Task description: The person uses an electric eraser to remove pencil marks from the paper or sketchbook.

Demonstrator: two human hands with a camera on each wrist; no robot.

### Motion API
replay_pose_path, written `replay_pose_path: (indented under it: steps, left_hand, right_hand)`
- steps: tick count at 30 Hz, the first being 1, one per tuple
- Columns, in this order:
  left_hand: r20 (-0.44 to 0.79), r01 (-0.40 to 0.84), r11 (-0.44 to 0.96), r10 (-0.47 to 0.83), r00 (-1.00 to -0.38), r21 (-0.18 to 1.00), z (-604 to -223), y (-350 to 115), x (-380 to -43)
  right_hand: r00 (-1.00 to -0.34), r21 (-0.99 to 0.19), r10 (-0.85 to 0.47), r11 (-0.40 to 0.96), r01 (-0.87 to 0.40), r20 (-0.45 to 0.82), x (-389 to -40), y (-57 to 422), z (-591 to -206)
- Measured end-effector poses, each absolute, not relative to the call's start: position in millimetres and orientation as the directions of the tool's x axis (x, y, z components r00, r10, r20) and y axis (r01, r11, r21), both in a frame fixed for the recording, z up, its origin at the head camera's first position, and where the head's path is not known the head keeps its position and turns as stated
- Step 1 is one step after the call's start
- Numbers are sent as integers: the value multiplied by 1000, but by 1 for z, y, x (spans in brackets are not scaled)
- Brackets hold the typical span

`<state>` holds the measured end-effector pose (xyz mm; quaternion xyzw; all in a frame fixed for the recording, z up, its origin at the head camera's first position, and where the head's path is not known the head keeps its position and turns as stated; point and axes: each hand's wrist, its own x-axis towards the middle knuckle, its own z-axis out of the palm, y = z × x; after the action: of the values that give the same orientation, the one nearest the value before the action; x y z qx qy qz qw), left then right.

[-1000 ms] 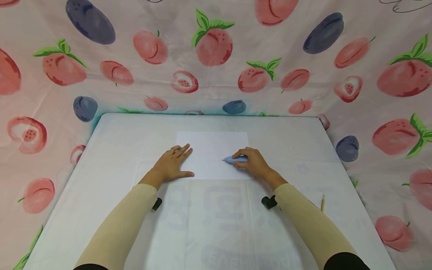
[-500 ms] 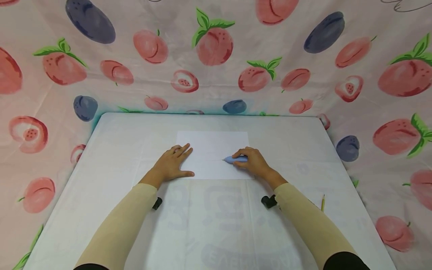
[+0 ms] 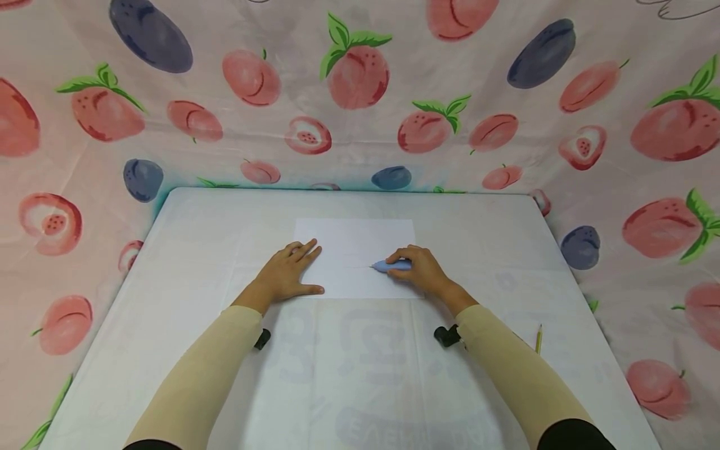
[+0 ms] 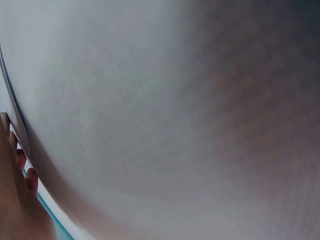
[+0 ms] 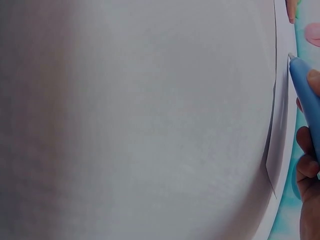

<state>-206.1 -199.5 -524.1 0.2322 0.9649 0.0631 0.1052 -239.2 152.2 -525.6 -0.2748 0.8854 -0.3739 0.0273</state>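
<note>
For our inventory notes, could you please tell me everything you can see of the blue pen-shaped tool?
The blue pen-shaped tool has a thick, smooth, plastic-looking body tapering to a thin, greyish tip. The right hand grips its body over the white paper, with the tip pointing towards the left hand. Its rear end is out of sight; whether the tip touches the paper is unclear.

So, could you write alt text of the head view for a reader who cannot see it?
A person's right grip holds a blue pen-like tool at white paper; the left grip rests across the paper's left edge. A pencil lies by the right sleeve on the white table.
</note>
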Motion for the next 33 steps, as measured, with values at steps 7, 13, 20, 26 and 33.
replay_pose_path:
  steps: [7, 13, 20, 26, 33]
  left_hand:
    - [-165, 439, 882, 465, -870, 171, -521, -199, -205]
    - [-172, 434, 883, 462, -870, 179, -520, -198, -205]
    - [-173, 434, 884, 461, -870, 174, -521, -198, -205]
    - [-169, 440, 882, 465, -869, 168, -521, -199, -205]
    - [-171, 440, 882, 465, -869, 167, -523, -199, -206]
  right_hand:
    - [-849, -666, -503, 581, -468, 159, -239, 151, -526]
    - [-852, -669, -501, 582, -463, 153, -240, 151, -525]
    - [-855, -662, -496, 592, -460, 151, -240, 151, -526]
    - [-854, -652, -493, 596, -470, 165, -240, 151, -527]
    - [-857, -661, -490, 593, -459, 156, -240, 151, -526]
